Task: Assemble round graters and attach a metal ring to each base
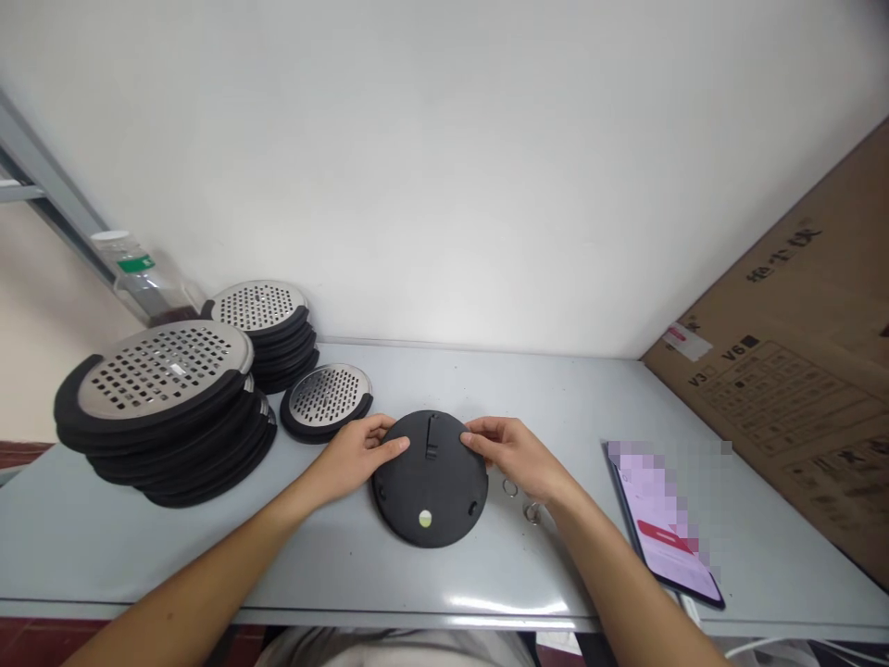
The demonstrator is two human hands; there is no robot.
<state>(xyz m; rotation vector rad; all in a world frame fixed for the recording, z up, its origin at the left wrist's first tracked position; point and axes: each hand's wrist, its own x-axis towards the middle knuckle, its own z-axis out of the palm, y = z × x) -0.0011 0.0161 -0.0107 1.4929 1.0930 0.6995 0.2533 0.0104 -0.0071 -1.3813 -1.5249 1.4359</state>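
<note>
A round black plastic disc lies at the front middle of the table, with a slotted bracket near its far edge and a pale round sticker near its close edge. My left hand grips the disc's far left rim, thumb on top and fingers at the edge. On the far right rim, my right hand pinches it the same way. The disc's underside is hidden. Two small metal rings, one a plain ring and one a ring by my right wrist, lie on the table.
To the left stand a tall stack of black discs with perforated metal tops, a second stack and a single disc. A plastic bottle is behind them. At right are a tablet with a cable and a cardboard box.
</note>
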